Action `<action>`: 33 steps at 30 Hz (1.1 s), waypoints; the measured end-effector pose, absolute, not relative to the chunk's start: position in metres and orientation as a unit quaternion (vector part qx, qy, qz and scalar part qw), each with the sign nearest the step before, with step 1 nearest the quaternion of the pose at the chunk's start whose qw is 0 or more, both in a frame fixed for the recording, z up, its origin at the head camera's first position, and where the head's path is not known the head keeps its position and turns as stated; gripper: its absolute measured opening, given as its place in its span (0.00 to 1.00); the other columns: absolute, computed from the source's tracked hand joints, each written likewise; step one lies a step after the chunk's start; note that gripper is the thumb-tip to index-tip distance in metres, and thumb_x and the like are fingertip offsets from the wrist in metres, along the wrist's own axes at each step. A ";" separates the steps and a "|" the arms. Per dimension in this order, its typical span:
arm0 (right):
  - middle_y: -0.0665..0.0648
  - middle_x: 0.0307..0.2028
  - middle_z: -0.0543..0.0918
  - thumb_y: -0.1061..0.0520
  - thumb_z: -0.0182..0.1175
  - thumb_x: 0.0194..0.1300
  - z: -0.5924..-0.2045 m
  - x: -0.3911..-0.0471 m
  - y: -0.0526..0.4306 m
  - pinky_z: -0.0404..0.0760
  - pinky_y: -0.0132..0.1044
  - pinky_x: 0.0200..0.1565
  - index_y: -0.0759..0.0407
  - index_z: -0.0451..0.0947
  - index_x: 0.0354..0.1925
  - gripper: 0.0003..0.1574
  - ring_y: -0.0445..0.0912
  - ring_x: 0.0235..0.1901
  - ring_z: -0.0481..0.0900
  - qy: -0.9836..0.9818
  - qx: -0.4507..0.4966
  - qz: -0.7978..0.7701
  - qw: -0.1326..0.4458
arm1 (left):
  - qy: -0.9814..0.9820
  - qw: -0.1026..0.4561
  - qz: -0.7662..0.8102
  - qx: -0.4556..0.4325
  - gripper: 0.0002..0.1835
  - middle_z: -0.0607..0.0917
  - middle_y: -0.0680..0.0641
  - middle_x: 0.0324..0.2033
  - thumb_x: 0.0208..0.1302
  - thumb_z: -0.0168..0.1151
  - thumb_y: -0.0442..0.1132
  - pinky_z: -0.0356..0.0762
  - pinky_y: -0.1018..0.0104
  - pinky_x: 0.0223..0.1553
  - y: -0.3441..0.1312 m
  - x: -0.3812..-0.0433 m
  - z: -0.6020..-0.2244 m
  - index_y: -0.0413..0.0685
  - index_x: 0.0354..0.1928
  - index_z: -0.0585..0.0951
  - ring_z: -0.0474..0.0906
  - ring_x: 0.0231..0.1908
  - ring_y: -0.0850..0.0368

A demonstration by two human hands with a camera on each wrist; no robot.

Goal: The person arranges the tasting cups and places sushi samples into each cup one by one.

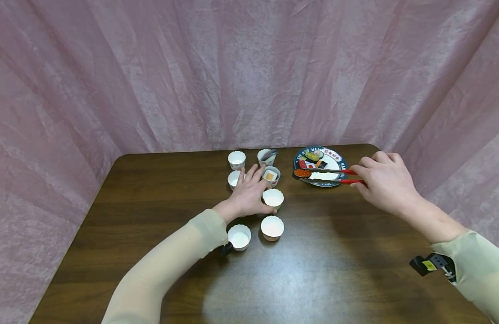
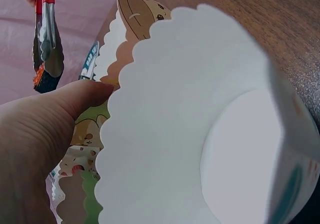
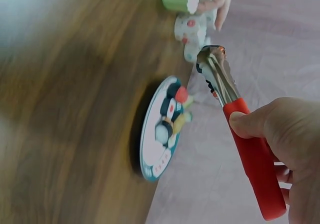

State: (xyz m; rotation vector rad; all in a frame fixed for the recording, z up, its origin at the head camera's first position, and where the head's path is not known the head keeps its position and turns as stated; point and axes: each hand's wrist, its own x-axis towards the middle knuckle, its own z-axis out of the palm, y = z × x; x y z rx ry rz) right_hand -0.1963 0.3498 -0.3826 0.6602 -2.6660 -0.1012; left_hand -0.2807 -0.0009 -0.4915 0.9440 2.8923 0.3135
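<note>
My right hand (image 1: 387,182) grips red-handled metal tongs (image 1: 351,181). Between the tong tips is a toy roe sushi (image 1: 302,173) with an orange top and dark sides, raised over the table in the left wrist view. The round sushi plate (image 1: 337,156), with a blue lettered rim, holds several toy sushi pieces. My left hand (image 1: 249,194) spreads its fingers over two rows of paper cups, partly hiding the left row. Its thumb is close to a cup (image 1: 273,198) in the right row. The fingertips reach beside a cup (image 1: 276,180) holding a white-and-yellow sushi piece (image 1: 269,175).
At the back, one cup (image 1: 262,155) contains a grey-topped piece (image 1: 269,155), and another white cup (image 1: 236,159) stands beside it. Two cups stand nearest me, one on the left (image 1: 239,237) and one on the right (image 1: 272,228). A pink curtain (image 1: 249,81) hangs behind the wooden table (image 1: 160,193).
</note>
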 end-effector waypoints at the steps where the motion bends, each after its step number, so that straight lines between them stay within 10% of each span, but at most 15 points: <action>1: 0.55 0.36 0.82 0.53 0.78 0.51 -0.383 -0.195 0.347 0.68 0.59 0.47 0.59 0.86 0.46 0.23 0.58 0.41 0.72 -0.951 0.240 -0.037 0.193 | 0.944 0.041 0.104 0.309 0.36 0.46 0.44 0.81 0.50 0.72 0.73 0.29 0.36 0.74 -0.001 -0.281 -0.491 0.63 0.58 0.81 0.33 0.79 0.45; 33: 0.54 0.33 0.79 0.51 0.78 0.51 -0.387 -0.198 0.285 0.69 0.54 0.45 0.57 0.84 0.39 0.19 0.56 0.38 0.72 -0.925 0.333 -0.068 0.167 | 0.945 0.043 0.107 0.305 0.35 0.45 0.43 0.81 0.50 0.73 0.70 0.31 0.37 0.74 0.002 -0.281 -0.487 0.62 0.56 0.81 0.33 0.79 0.44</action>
